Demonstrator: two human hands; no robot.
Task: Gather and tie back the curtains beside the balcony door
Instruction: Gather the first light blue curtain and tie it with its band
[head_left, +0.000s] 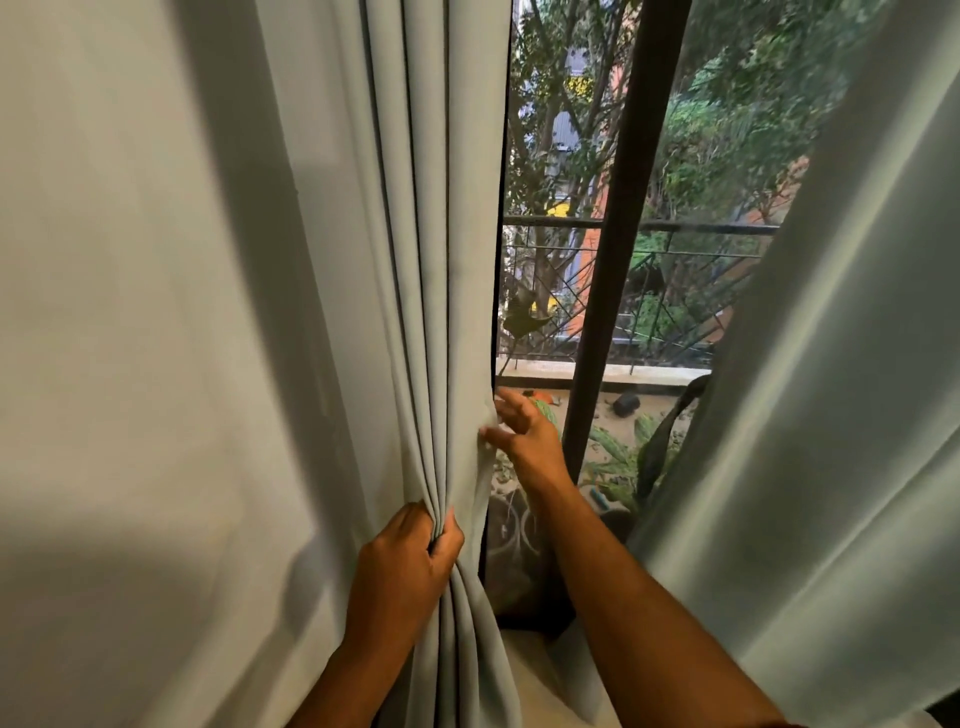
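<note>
Head view looks forward-down, close to the curtain (436, 260).

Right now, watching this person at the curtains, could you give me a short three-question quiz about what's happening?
1. True or false: the left hand grips the bunched folds of the left curtain.
2. What does the right hand touch: (a) the door frame, (b) the left curtain's edge, (c) the right curtain?
3. Can any tie-back be seen around the curtain?

Key: 1 true. 2 b. 3 no, none is visible.
</note>
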